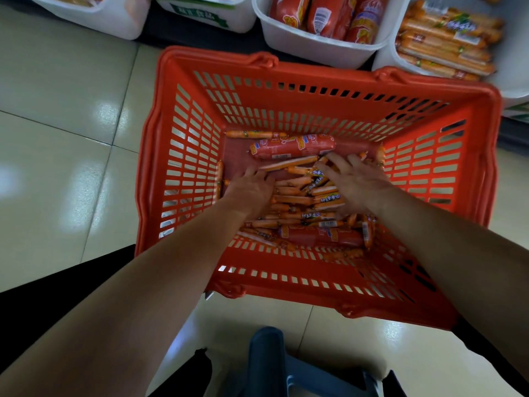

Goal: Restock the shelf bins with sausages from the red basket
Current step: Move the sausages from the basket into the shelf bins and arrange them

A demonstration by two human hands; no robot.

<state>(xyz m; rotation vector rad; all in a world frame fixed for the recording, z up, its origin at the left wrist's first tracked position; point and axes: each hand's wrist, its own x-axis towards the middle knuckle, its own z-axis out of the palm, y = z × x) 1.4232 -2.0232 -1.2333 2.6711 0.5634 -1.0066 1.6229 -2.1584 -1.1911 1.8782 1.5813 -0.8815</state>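
The red basket [183, 156] stands on the floor below the shelf bins. Its bottom holds a heap of thin orange sausages [297, 200] and a fat red sausage [292, 146] at the far side; another fat red one [323, 236] lies at the near side. Both my hands reach down into the basket. My left hand [249, 193] lies palm down on the left of the heap, its fingertips hidden among the sausages. My right hand [353, 184] lies on the right of the heap with fingers spread and fairly straight. Neither hand plainly holds a sausage.
Above the basket, a white bin [312, 48] holds fat red sausages and a bin [392, 58] to its right holds thin orange ones. Two more white bins [114, 21] stand at top left. A grey stool [266, 365] sits under me on the tiled floor.
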